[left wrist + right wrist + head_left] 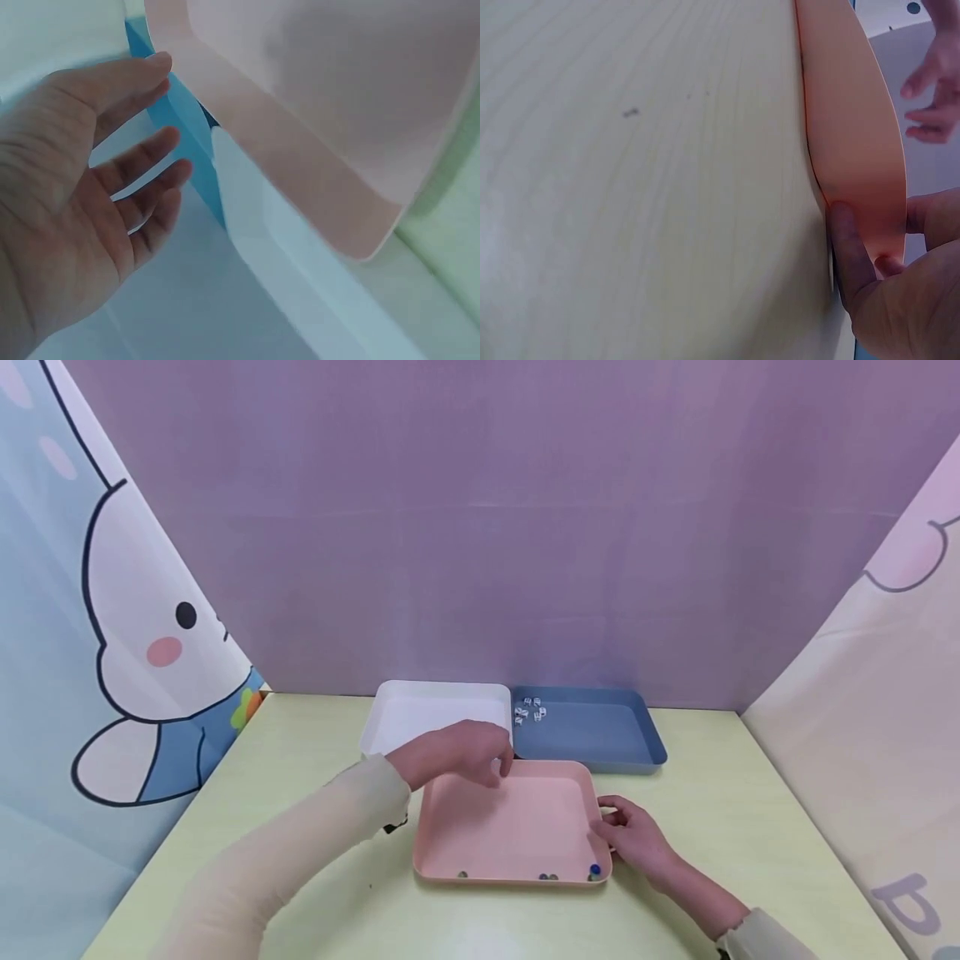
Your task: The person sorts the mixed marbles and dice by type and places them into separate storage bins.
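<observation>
A shallow pink tray (510, 827) has several small marbles (548, 877) along its front edge, with a blue marble (595, 869) at the front right corner. My right hand (637, 839) grips the tray's right wall; in the right wrist view, fingers (850, 247) lie along the outside of that wall and the thumb is over the rim. Above the tray's back left part, my left hand (472, 752) hovers with loosely bent fingers. Nothing is between those fingers in the left wrist view, where the hand (97, 172) overlaps the white tray.
Behind the pink tray, a white tray (442, 687) stands on the left. Beside it is a blue tray (600, 731) with several white dice (537, 712) at its left side. A purple cloth (480, 543) backs the table (720, 793), and printed cloths hang at both sides.
</observation>
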Motion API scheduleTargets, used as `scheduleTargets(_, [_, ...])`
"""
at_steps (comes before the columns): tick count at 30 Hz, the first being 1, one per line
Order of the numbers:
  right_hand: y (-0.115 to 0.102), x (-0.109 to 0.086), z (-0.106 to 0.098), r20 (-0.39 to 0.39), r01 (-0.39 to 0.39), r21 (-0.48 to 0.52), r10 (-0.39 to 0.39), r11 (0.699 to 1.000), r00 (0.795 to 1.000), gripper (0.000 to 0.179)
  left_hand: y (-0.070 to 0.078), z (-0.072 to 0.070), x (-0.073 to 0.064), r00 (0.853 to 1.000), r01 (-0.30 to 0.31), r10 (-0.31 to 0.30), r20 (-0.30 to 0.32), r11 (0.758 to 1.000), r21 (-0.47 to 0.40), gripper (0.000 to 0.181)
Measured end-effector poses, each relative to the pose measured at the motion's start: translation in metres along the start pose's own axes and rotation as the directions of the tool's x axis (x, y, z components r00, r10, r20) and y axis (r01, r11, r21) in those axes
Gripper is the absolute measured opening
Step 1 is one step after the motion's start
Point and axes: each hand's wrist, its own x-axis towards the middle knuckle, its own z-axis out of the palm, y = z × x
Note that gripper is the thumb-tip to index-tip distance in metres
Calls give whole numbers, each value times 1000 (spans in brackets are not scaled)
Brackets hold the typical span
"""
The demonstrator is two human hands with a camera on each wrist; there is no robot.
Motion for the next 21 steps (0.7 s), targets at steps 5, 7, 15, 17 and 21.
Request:
scheduleTargets(5, [1, 1, 0, -1, 1, 1, -1, 1000, 1000, 39, 18, -1, -21, 997, -46, 39, 69, 994, 96, 8])
scheduleTargets(7, [1, 1, 0, -3, 1, 0, -1, 1000, 1000, 38, 24, 0, -28, 994, -69, 58, 93, 991, 111, 8])
scheduleTargets(15, [1, 1, 0, 0, 1, 3, -1, 1000, 1000, 37, 45, 19, -52, 972, -126, 88, 217, 978, 168, 16])
scheduleTargets(17, [0, 1, 0, 0, 0, -3, 0, 1000, 1000, 37, 48, 27, -55, 968, -120, 72, 241, 975, 188, 20])
scheduleTargets(21, [0, 1, 0, -1, 0, -11, 0, 1000, 1000, 38, 50, 44, -57, 952, -164, 103, 287, 966, 199, 24])
